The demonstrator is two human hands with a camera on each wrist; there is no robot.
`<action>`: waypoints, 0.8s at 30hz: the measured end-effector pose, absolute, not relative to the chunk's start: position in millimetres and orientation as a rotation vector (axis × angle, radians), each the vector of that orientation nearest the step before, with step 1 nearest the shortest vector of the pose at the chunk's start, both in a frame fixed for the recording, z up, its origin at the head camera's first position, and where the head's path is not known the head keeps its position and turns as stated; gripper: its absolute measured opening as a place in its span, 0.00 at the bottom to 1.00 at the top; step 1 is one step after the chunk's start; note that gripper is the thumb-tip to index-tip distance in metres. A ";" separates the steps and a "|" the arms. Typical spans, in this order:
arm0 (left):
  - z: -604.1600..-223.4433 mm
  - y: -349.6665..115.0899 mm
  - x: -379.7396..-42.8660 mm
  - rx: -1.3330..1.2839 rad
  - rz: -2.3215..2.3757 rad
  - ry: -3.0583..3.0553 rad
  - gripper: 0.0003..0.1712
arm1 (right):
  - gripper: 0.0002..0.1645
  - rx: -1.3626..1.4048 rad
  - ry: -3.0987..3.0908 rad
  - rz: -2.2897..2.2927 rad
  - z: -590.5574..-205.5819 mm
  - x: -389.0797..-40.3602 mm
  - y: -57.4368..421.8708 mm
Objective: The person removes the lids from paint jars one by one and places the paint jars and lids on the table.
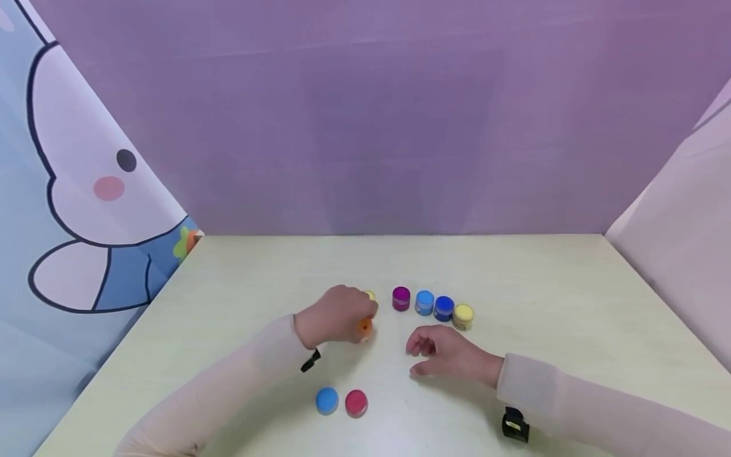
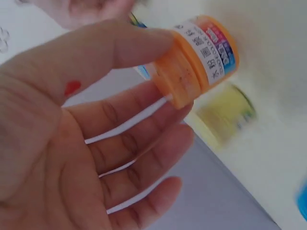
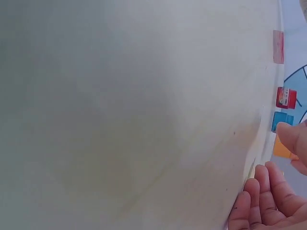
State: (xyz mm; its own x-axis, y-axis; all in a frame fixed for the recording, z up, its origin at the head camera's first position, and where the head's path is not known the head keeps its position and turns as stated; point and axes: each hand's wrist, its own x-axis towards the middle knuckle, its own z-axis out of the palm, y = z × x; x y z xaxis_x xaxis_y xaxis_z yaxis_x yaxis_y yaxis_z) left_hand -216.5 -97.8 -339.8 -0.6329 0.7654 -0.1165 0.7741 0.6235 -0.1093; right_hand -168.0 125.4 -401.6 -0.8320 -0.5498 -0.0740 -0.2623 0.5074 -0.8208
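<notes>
My left hand (image 1: 338, 315) pinches an orange paint jar (image 2: 199, 57) between thumb and fingertips, its label of Chinese characters facing the left wrist camera. A pale yellow jar (image 2: 226, 115) stands just beyond it on the table, mostly covered by the left hand in the head view. To the right, my right hand (image 1: 452, 355) is held low with fingers loosely bent and nothing in its grasp. Beyond that hand is a slanting row of jars: purple (image 1: 401, 298), light blue (image 1: 424, 303), dark blue (image 1: 443, 308) and yellow (image 1: 463, 316).
Nearer the body, a light blue jar (image 1: 327, 400) and a red jar (image 1: 356, 403) stand side by side on the pale table (image 1: 548, 285). A purple backdrop (image 1: 400, 127) rises at the table's far edge. A cartoon-printed cloth (image 1: 85, 266) hangs on the left.
</notes>
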 end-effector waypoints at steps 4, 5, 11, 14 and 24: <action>-339.3 -79.0 -200.9 1.470 -0.303 2.700 0.13 | 0.17 -0.675 2.423 -1.239 -403.4 -169.3 126.7; -339.2 -74.4 -197.4 1.495 -0.301 2.675 0.14 | 0.17 -0.676 2.425 -1.235 -403.9 -169.6 127.0; -341.9 -52.6 -184.7 1.672 -0.272 2.543 0.16 | 0.24 -0.684 2.439 -1.208 -406.5 -170.9 129.0; -342.9 -45.8 -181.9 1.781 -0.266 2.502 0.14 | 0.26 -0.694 2.398 -1.230 -408.5 -171.3 129.9; -349.0 -37.3 -178.1 1.920 -0.300 2.481 0.13 | 0.18 -0.752 2.372 -1.231 -409.8 -167.6 130.8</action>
State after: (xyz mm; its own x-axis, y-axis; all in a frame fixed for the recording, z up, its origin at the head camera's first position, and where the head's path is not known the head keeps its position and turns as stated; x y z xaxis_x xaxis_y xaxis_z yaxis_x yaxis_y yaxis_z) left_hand -178.1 -37.3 -349.0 -0.2579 0.9601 -0.1082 0.9582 0.2398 -0.1562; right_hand -167.6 130.8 -409.8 -0.7922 -0.6059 -0.0731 -0.2889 0.4778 -0.8296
